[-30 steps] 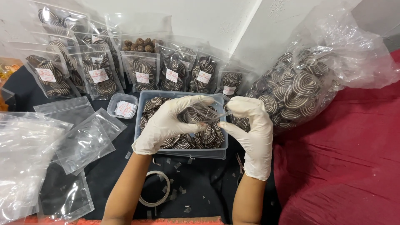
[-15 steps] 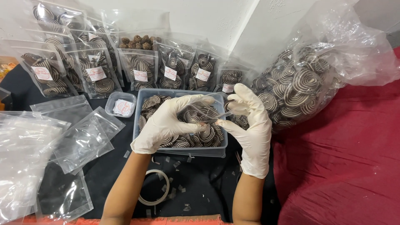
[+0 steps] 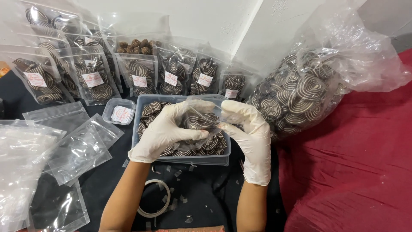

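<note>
The small clear pouch (image 3: 199,118) is held up between both gloved hands, directly above the rectangular plastic tub (image 3: 180,159) of dark spiral cookies. The left hand (image 3: 165,131) grips the pouch's left side, its fingers curled and pressed together on the film, with the thumb lying along the lower edge. The right hand (image 3: 251,137) pinches the right upper edge of the pouch between thumb and fingertips. A few spiral cookies show through the film, but I cannot tell whether the mouth of the pouch is open or sealed.

The tub stands on a black cloth (image 3: 214,197), and its near rim is just in front of the wrists. Behind its far rim there is a row of filled pouches (image 3: 171,77) with labels, standing upright and close together, so little room is left on that side. A small shallow container (image 3: 119,111) with round labels sits just beside the tub's left edge. More to the left, empty flat pouches (image 3: 77,141) lie overlapping on the cloth. On the right, a big clear bag (image 3: 309,86) full of the same cookies leans close to the right hand and rests on a red cloth (image 3: 356,172). Between the forearms, near the table edge, lie a ring of tape (image 3: 155,205) and small scraps of film.
</note>
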